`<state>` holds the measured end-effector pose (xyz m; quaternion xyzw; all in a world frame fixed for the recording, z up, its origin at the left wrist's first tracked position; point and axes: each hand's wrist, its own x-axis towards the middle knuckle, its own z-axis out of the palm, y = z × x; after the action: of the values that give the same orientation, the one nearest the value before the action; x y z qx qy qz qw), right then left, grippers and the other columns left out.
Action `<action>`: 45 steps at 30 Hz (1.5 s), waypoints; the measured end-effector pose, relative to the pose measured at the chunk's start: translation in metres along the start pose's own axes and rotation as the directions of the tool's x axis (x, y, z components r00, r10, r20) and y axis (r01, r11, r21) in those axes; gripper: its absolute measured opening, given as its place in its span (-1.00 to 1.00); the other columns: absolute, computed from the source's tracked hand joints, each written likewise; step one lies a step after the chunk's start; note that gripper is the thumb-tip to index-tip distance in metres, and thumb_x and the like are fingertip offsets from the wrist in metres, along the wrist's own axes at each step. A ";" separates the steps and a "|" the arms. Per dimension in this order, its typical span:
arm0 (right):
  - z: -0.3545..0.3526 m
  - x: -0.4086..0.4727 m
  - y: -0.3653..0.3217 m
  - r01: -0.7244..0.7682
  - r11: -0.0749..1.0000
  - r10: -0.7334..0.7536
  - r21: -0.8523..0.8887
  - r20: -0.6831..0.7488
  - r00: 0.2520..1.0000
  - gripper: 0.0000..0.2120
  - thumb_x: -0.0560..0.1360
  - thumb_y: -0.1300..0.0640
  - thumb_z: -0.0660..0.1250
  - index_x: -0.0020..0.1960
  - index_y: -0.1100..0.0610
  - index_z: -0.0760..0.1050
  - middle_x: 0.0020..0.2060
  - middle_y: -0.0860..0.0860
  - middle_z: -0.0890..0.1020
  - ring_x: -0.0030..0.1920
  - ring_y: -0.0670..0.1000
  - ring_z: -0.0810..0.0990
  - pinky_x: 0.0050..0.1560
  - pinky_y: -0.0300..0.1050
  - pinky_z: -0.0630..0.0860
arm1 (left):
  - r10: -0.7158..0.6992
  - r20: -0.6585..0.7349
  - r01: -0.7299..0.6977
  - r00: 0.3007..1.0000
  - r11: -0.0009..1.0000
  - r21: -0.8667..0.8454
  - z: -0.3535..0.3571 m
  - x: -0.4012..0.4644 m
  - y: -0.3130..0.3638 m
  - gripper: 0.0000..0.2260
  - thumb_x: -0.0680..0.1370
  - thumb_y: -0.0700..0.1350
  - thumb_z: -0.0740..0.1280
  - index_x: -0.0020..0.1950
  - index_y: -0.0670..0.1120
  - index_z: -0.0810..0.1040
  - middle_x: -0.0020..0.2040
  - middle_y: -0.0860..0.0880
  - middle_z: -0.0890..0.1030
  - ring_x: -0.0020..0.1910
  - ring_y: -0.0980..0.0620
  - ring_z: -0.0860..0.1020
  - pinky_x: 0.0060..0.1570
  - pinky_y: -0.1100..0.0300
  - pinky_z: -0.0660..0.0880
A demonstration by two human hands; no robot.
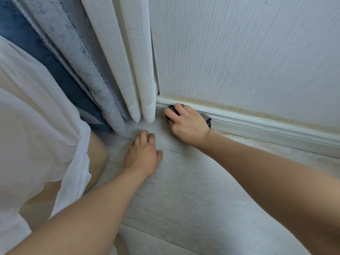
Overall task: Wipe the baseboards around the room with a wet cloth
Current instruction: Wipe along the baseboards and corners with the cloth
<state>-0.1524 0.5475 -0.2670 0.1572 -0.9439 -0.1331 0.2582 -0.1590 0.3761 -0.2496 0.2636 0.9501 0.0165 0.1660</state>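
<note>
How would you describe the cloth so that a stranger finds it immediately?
Start at the corner where the white curtains meet the wall, then follow the pale baseboard along the floor. The right hand presses a cloth against it there. It is the only dark grey thing among pale surfaces, mostly hidden under the fingers.

The right hand [187, 122] is pressing a dark cloth [207, 119] against the baseboard [266, 128] near the corner. The left hand [143, 153] is resting on the floor [193, 190] beside the curtains [128, 70].

Curtains [139, 74] block the baseboard's [257, 126] left end at frame centre, while bare floor [193, 190] lies open along it rightward.
</note>
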 end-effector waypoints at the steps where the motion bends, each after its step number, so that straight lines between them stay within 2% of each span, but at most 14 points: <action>1: -0.003 -0.007 0.004 0.016 1.000 -0.016 -0.019 0.026 1.000 -0.86 0.36 0.29 0.37 -0.38 0.21 0.55 -0.11 0.09 0.59 -0.15 0.11 0.31 -0.21 -0.07 0.16 | 0.009 -0.012 -0.009 1.000 1.000 -0.005 -0.001 0.001 0.004 -0.48 0.59 0.09 0.13 0.48 -0.10 0.11 0.40 -0.05 0.12 0.40 -0.01 0.16 0.32 0.14 0.21; 5: -0.016 -0.049 0.024 0.069 0.993 -0.056 -0.091 0.142 0.988 -0.86 0.33 0.23 0.42 -0.40 0.13 0.58 -0.08 0.05 0.58 -0.12 0.11 0.31 -0.20 -0.08 0.15 | 0.050 -0.035 -0.052 0.998 0.998 -0.041 -0.002 0.001 0.026 -0.50 0.59 0.08 0.14 0.46 -0.10 0.14 0.38 -0.04 0.14 0.38 0.00 0.18 0.31 0.14 0.21; 8: -0.029 -0.075 0.039 0.073 0.990 -0.049 -0.117 0.193 0.980 -0.82 0.35 0.27 0.32 -0.40 0.11 0.58 -0.06 0.05 0.57 -0.13 0.12 0.31 -0.20 -0.08 0.16 | 0.071 -0.040 -0.074 0.997 0.996 -0.059 -0.003 0.001 0.038 -0.49 0.60 0.07 0.13 0.48 -0.10 0.11 0.40 -0.04 0.13 0.39 0.00 0.17 0.32 0.15 0.20; 10: -0.037 -0.084 0.042 0.031 0.993 -0.009 -0.111 0.194 0.981 -0.74 0.39 0.28 0.20 -0.40 0.13 0.57 -0.06 0.06 0.57 -0.13 0.12 0.31 -0.19 -0.08 0.18 | 0.081 -0.044 -0.084 0.996 0.994 -0.067 -0.005 0.002 0.042 -0.49 0.60 0.07 0.13 0.48 -0.10 0.11 0.40 -0.03 0.12 0.39 0.00 0.17 0.32 0.15 0.19; 13: -0.039 -0.078 0.036 -0.031 0.995 0.048 -0.091 0.189 0.981 -0.79 0.34 0.29 0.24 -0.44 0.15 0.54 -0.04 0.08 0.51 -0.13 0.11 0.30 -0.18 -0.09 0.21 | 0.079 -0.052 -0.083 0.996 0.994 -0.077 -0.004 0.001 0.045 -0.49 0.59 0.08 0.14 0.48 -0.10 0.12 0.41 -0.03 0.11 0.39 0.00 0.17 0.32 0.14 0.20; 15: -0.036 -0.062 0.030 -0.059 0.996 0.069 -0.065 0.163 0.984 -0.73 0.38 0.27 0.16 -0.40 0.16 0.56 0.00 0.08 0.44 -0.11 0.12 0.30 -0.15 -0.09 0.21 | 0.068 -0.052 -0.072 0.996 0.994 -0.086 -0.003 0.000 0.046 -0.49 0.59 0.08 0.15 0.47 -0.10 0.13 0.41 -0.03 0.11 0.39 0.00 0.17 0.32 0.14 0.21; 17: -0.031 -0.042 0.023 -0.076 0.997 0.079 -0.029 0.138 0.987 -0.66 0.40 0.26 0.07 -0.38 0.16 0.58 -0.01 0.08 0.52 -0.10 0.12 0.29 -0.14 -0.10 0.19 | 0.060 -0.058 -0.064 0.997 0.994 -0.083 -0.002 0.000 0.046 -0.49 0.59 0.07 0.16 0.46 -0.10 0.15 0.40 -0.04 0.14 0.38 -0.01 0.18 0.31 0.13 0.23; 20: -0.028 -0.030 0.021 -0.038 0.999 0.043 -0.034 0.168 0.985 -0.65 0.39 0.25 0.06 -0.39 0.12 0.58 -0.06 0.05 0.60 -0.10 0.10 0.30 -0.19 -0.10 0.20 | 0.075 -0.062 -0.079 0.995 0.995 -0.062 -0.004 0.001 0.049 -0.50 0.58 0.06 0.17 0.46 -0.10 0.16 0.37 -0.04 0.17 0.36 -0.01 0.21 0.30 0.13 0.24; 22: -0.032 -0.044 0.029 -0.023 0.999 0.032 -0.050 0.203 0.979 -0.65 0.41 0.23 0.07 -0.35 0.08 0.59 -0.04 0.02 0.59 -0.09 0.09 0.31 -0.21 -0.10 0.28 | 0.093 -0.053 -0.096 0.994 0.994 -0.055 -0.005 0.002 0.054 -0.49 0.58 0.04 0.18 0.47 -0.10 0.14 0.38 -0.04 0.16 0.36 -0.01 0.20 0.30 0.13 0.23; 27: -0.055 -0.104 0.060 -0.059 0.995 0.074 -0.079 0.204 0.976 -0.67 0.45 0.22 0.08 -0.31 0.09 0.59 -0.06 0.01 0.58 -0.09 0.09 0.34 -0.20 -0.08 0.29 | 0.194 -0.027 -0.196 0.981 0.979 -0.054 -0.005 -0.001 0.072 -0.50 0.59 0.01 0.17 0.48 -0.08 0.13 0.40 0.00 0.14 0.38 0.00 0.17 0.32 0.13 0.23; 35: -0.087 -0.155 0.089 -0.120 0.990 0.140 -0.077 0.349 0.927 -0.66 0.35 0.21 0.04 -0.37 0.06 0.57 -0.09 -0.02 0.57 -0.14 0.06 0.44 -0.28 -0.12 0.33 | 0.293 -0.037 -0.293 0.955 0.956 -0.001 -0.011 -0.006 0.116 -0.52 0.57 -0.02 0.19 0.46 -0.07 0.16 0.39 -0.01 0.18 0.37 -0.02 0.19 0.28 0.10 0.25; 39: -0.108 -0.171 0.097 -0.120 0.989 0.146 -0.084 0.475 0.868 -0.85 0.18 0.24 0.30 -0.41 0.01 0.58 -0.11 -0.05 0.58 -0.20 0.04 0.53 -0.31 -0.20 0.36 | 0.329 -0.034 -0.330 0.944 0.944 -0.021 -0.010 -0.012 0.146 -0.53 0.57 -0.04 0.20 0.45 -0.06 0.17 0.38 -0.01 0.18 0.36 -0.02 0.20 0.26 0.10 0.27; 43: -0.127 -0.198 0.108 -0.192 0.965 0.258 -0.178 0.528 0.809 -0.84 0.07 0.25 0.47 -0.47 0.03 0.55 -0.14 -0.04 0.59 -0.25 0.05 0.53 -0.34 -0.20 0.34 | 0.366 -0.033 -0.367 0.930 0.930 -0.026 -0.010 -0.016 0.171 -0.53 0.57 -0.04 0.20 0.45 -0.07 0.17 0.37 -0.01 0.18 0.36 -0.02 0.20 0.26 0.09 0.28; 45: -0.141 -0.216 0.117 -0.301 0.935 0.354 -0.187 0.536 0.767 -0.80 0.02 0.26 0.54 -0.49 0.07 0.55 -0.16 -0.01 0.59 -0.27 0.09 0.54 -0.35 -0.21 0.38 | 0.393 -0.025 -0.394 0.919 0.919 -0.023 -0.009 -0.018 0.184 -0.53 0.57 -0.05 0.20 0.45 -0.07 0.16 0.37 -0.01 0.19 0.36 -0.02 0.19 0.27 0.09 0.27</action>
<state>0.0723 0.7099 -0.2074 -0.0676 -0.9834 -0.1686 -0.0046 -0.0560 0.5254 -0.2137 0.4467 0.8791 0.0652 0.1533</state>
